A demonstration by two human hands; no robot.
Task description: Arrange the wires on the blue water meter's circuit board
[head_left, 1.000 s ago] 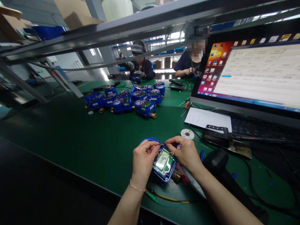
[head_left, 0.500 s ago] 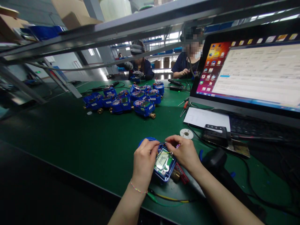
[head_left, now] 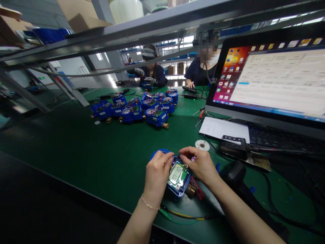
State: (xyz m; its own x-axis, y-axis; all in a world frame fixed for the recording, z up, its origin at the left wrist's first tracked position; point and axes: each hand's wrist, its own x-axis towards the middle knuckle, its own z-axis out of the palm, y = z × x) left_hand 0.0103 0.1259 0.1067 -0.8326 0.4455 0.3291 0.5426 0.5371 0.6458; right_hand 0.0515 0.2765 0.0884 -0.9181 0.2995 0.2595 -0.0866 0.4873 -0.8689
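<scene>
A blue water meter [head_left: 180, 194] with a lit LCD screen [head_left: 176, 174] and a brass end [head_left: 190, 190] lies on the bench in front of me. My left hand [head_left: 157, 171] is at its left side, thumb and fingers pinched on a thin dark wire [head_left: 176, 155] above the housing. Across from it, my right hand [head_left: 200, 165] pinches the wire's other end, so it spans the small gap between my fingertips. Loose wiring by the screen is partly hidden by my fingers. A red block with white lettering [head_left: 197, 188] sits beside the brass end.
Several blue meters [head_left: 130, 113] stand grouped farther back. At right are a monitor [head_left: 274, 78], a paper sheet [head_left: 223, 128], a white disc [head_left: 202, 145] and a black handheld device [head_left: 236, 173]. Green and yellow leads [head_left: 181, 215] lie near the front edge. Two people work across the bench.
The screen has switched from letters resembling "good" to a row of digits. My hands have barely moved. Across the bench, the right-hand person's hand has lowered to the table.
</scene>
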